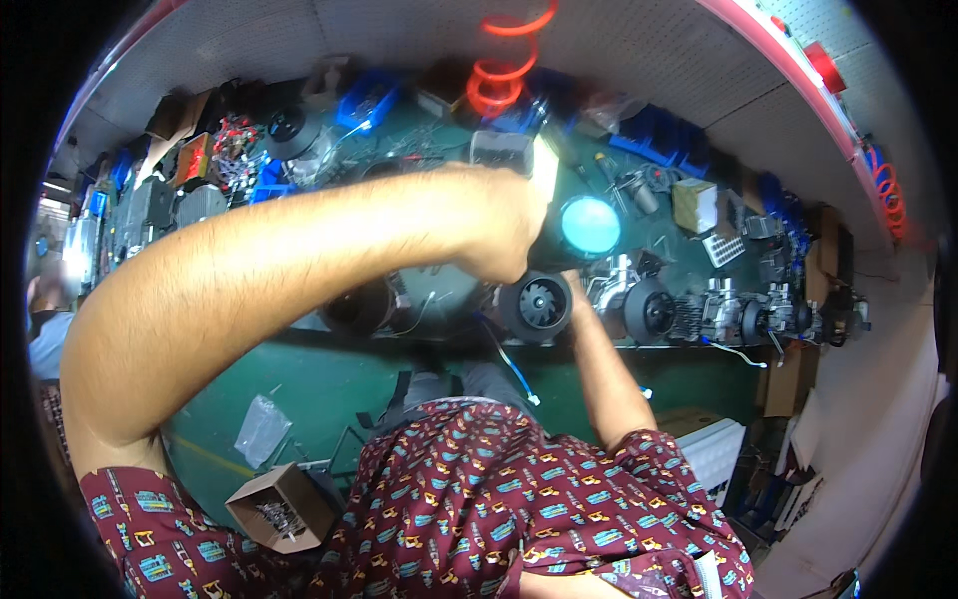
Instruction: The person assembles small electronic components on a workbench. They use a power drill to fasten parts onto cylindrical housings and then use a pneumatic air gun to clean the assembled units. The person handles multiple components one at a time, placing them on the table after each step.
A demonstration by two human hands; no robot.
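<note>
My left hand (502, 220) is closed in a fist above the workbench, its fingers mostly turned out of sight; whatever it grips I cannot make out. Right below it stands a black finned fan wheel (542, 303), seemingly on a small engine, with a blue-white cable (517, 374) hanging over the bench edge. Against the wheel's right side rests my right hand (573, 290), its fingers hidden behind. A round, bright cyan disc (590, 227) on a dark body is just right of my left hand. Behind that hand is a clear plastic box (502, 150).
Several similar small engines (720, 307) line the bench's right front edge. Blue bins (659, 142) and a coiled red hose (497, 85) are at the back. On the lower left are a cardboard box of metal parts (284, 504) and a plastic bag (262, 429).
</note>
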